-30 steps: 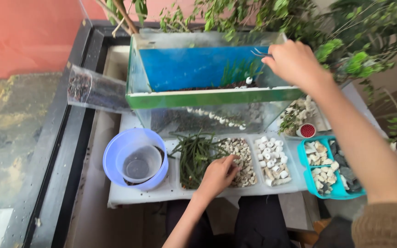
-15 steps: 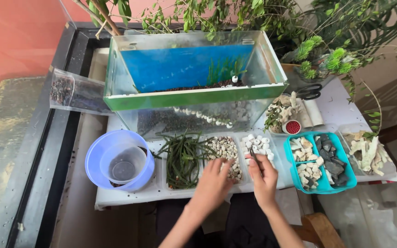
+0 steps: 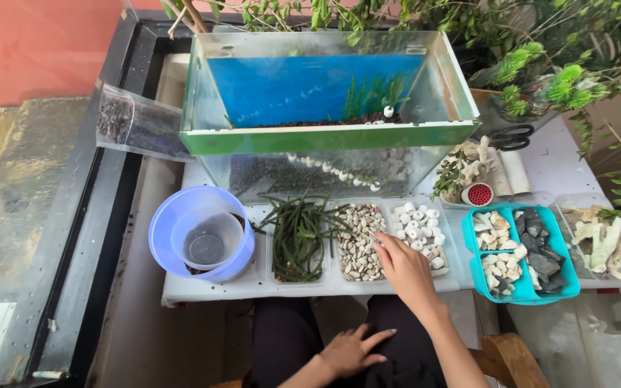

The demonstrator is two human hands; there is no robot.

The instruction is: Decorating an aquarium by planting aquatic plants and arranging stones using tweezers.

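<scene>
Now the right hand [image 3: 405,269] lies over the seam between 2 clear trays, fingers loosely curled, fingertips touching the small pebbles [image 3: 359,241] beside the white ceramic rings [image 3: 418,231]; whether it grips any, I cannot tell. Meanwhile the left hand [image 3: 352,352] rests spread and empty on the dark lap, below the table's front edge [image 3: 210,291], with open room around it.

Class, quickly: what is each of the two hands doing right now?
Left hand: open, empty, resting on the lap.
Right hand: fingers reaching into the tray of small pebbles; whether it grips any cannot be told.
</scene>
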